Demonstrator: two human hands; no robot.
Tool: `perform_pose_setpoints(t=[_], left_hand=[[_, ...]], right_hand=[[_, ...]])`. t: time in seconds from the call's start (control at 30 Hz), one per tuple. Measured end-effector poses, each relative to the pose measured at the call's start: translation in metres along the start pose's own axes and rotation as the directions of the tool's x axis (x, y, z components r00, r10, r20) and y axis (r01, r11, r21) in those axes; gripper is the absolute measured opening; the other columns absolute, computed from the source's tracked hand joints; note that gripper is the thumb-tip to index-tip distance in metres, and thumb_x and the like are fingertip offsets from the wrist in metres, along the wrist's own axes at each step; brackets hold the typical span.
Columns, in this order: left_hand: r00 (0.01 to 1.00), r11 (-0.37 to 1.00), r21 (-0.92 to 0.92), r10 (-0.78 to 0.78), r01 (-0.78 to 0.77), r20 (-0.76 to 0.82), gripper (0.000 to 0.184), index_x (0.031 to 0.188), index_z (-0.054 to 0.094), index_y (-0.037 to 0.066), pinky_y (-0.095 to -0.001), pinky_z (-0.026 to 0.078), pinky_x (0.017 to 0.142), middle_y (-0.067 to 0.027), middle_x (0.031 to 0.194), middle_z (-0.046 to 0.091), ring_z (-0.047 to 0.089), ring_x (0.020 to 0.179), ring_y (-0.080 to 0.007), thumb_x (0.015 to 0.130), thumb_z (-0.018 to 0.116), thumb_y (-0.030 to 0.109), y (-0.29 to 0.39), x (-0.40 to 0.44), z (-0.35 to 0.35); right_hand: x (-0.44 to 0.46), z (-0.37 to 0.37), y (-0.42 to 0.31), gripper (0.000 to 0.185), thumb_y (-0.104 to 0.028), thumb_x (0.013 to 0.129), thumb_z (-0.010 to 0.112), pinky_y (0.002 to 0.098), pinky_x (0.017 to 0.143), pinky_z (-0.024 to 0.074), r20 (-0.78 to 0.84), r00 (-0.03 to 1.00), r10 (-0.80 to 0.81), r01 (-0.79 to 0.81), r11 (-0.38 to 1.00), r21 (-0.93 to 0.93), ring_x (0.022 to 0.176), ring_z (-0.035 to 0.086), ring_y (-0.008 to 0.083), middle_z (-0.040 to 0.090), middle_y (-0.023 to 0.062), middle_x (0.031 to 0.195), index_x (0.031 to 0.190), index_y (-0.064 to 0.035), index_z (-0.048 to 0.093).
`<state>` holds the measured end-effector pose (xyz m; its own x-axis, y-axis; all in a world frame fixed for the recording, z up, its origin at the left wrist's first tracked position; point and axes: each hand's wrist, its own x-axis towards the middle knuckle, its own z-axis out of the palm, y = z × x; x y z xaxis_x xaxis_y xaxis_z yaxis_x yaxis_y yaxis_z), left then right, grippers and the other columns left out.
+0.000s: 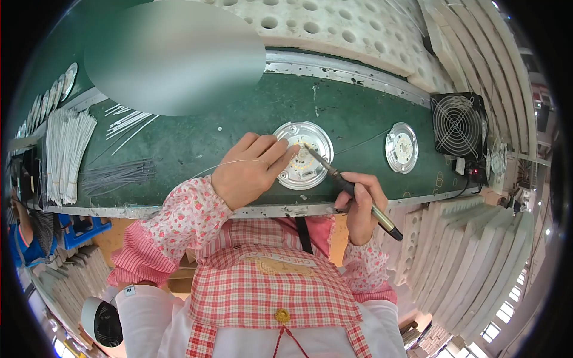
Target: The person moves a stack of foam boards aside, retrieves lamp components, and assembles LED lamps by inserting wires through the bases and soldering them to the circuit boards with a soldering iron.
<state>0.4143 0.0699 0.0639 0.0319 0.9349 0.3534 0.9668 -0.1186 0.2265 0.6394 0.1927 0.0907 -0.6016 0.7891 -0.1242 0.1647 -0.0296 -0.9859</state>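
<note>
A round silver LED lamp plate (320,136) lies on the green bench in front of me. My left hand (248,173) reaches over its left side, fingertips pinched together near the middle. A thin pale wire (230,161) runs across the back of that hand toward the fingers; its end is hidden. In my right hand (362,200) is a soldering iron (379,216), gripped like a pen. Its metal tip points up and left to the plate's yellowish centre, close to my left fingertips; whether it touches cannot be made out.
Another lamp plate (401,147) lies to the right, before a black fan (458,124). At left are bundled white wires (67,152), loose white wires (126,122) and dark grey wires (117,175). White perforated foam boards (334,21) stand behind the bench. A blurred oval covers the upper left.
</note>
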Motion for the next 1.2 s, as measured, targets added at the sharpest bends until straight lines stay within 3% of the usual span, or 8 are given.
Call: perform_pose_setpoints(t=[0.1, 0.2, 0.5, 0.6, 0.7, 0.93, 1.03, 1.2], left_hand=[[0.999, 0.998, 0.056, 0.033, -0.035, 0.037, 0.053, 0.132, 0.061, 0.005, -0.0354, 0.047, 0.086, -0.0056, 0.114, 0.056, 0.057, 0.106, -0.0214, 0.079, 0.062, 0.012, 0.000, -0.001, -0.003], [0.996, 0.995, 0.078, 0.048, -0.054, 0.078, 0.053, 0.132, 0.060, 0.003, -0.0347, 0.047, 0.087, -0.0055, 0.115, 0.055, 0.057, 0.108, -0.0210, 0.080, 0.061, 0.012, 0.001, 0.000, -0.004], [0.993, 0.989, 0.113, 0.081, -0.090, 0.084, 0.054, 0.134, 0.058, 0.002, -0.0334, 0.047, 0.088, -0.0066, 0.114, 0.055, 0.055, 0.107, -0.0210, 0.081, 0.061, 0.011, 0.001, 0.002, -0.007], [0.993, 0.993, 0.085, 0.080, -0.087, 0.087, 0.056, 0.133, 0.058, 0.001, -0.0348, 0.046, 0.088, -0.0070, 0.114, 0.055, 0.055, 0.107, -0.0223, 0.081, 0.066, 0.019, 0.002, 0.001, -0.007], [0.994, 0.999, -0.026, 0.040, -0.037, 0.106, 0.063, 0.133, 0.057, 0.001, -0.0371, 0.046, 0.089, -0.0077, 0.114, 0.055, 0.055, 0.108, -0.0240, 0.080, 0.072, 0.031, 0.005, 0.005, -0.011], [0.995, 0.990, -0.138, 0.012, 0.002, 0.101, 0.070, 0.134, 0.056, 0.006, -0.0401, 0.046, 0.091, -0.0106, 0.116, 0.056, 0.054, 0.111, -0.0279, 0.078, 0.078, 0.042, -0.016, 0.038, -0.001], [0.994, 0.992, -0.122, 0.055, -0.044, 0.090, 0.068, 0.134, 0.056, 0.007, -0.0413, 0.046, 0.092, -0.0127, 0.117, 0.056, 0.055, 0.110, -0.0304, 0.079, 0.077, 0.039, -0.027, 0.072, 0.012], [0.995, 0.999, -0.045, 0.006, -0.001, 0.104, 0.062, 0.126, 0.058, 0.003, -0.0443, 0.046, 0.094, -0.0193, 0.116, 0.056, 0.055, 0.111, -0.0353, 0.077, 0.078, 0.035, -0.040, 0.122, 0.029]], right_hand=[[0.016, 0.017, -0.014, 0.026, -0.014, 0.093, 0.064, 0.0296, 0.067, 0.0511, -0.075, 0.997, -0.032, 0.020, 0.989, -0.148, 0.071, 0.064, 0.0166, 0.064, 0.0096, 0.086, 0.116, -0.0014, 0.064], [0.051, 0.039, -0.004, 0.047, -0.008, 0.081, 0.078, 0.0330, 0.076, 0.0512, 0.037, 0.888, -0.459, 0.383, 0.692, -0.612, 0.085, 0.063, 0.0218, 0.061, 0.0104, 0.096, 0.125, -0.0069, 0.060], [0.060, 0.046, 0.005, 0.058, -0.005, 0.078, 0.081, 0.0338, 0.076, 0.0513, 0.027, 0.915, -0.402, 0.334, 0.719, -0.609, 0.088, 0.062, 0.0225, 0.059, 0.0115, 0.104, 0.130, -0.0070, 0.056], [0.058, 0.042, 0.004, 0.050, -0.003, 0.083, 0.074, 0.0323, 0.076, 0.0525, -0.094, 0.974, -0.208, 0.151, 0.897, -0.416, 0.084, 0.064, 0.0197, 0.061, 0.0117, 0.103, 0.130, -0.0058, 0.055], [0.055, 0.026, 0.006, 0.044, -0.001, 0.087, 0.069, 0.0316, 0.076, 0.0534, -0.143, 0.918, -0.370, 0.259, 0.832, -0.491, 0.082, 0.065, 0.0178, 0.063, 0.0117, 0.102, 0.129, -0.0052, 0.056], [0.056, -0.058, -0.001, 0.058, -0.008, 0.080, 0.079, 0.0404, 0.092, 0.0474, 0.060, 0.725, -0.686, 0.289, 0.224, -0.931, 0.102, 0.062, 0.0349, 0.065, 0.0168, 0.110, 0.132, -0.0057, 0.055], [0.057, -0.092, 0.016, 0.064, -0.010, 0.077, 0.082, 0.0419, 0.095, 0.0459, -0.046, 0.867, -0.495, 0.208, 0.446, -0.870, 0.107, 0.061, 0.0360, 0.064, 0.0168, 0.115, 0.134, -0.0060, 0.053], [0.027, -0.054, 0.017, 0.070, -0.010, 0.067, 0.088, 0.0407, 0.097, 0.0449, 0.048, 0.886, -0.461, 0.288, 0.467, -0.836, 0.110, 0.059, 0.0343, 0.063, 0.0145, 0.119, 0.129, -0.0053, 0.056]])
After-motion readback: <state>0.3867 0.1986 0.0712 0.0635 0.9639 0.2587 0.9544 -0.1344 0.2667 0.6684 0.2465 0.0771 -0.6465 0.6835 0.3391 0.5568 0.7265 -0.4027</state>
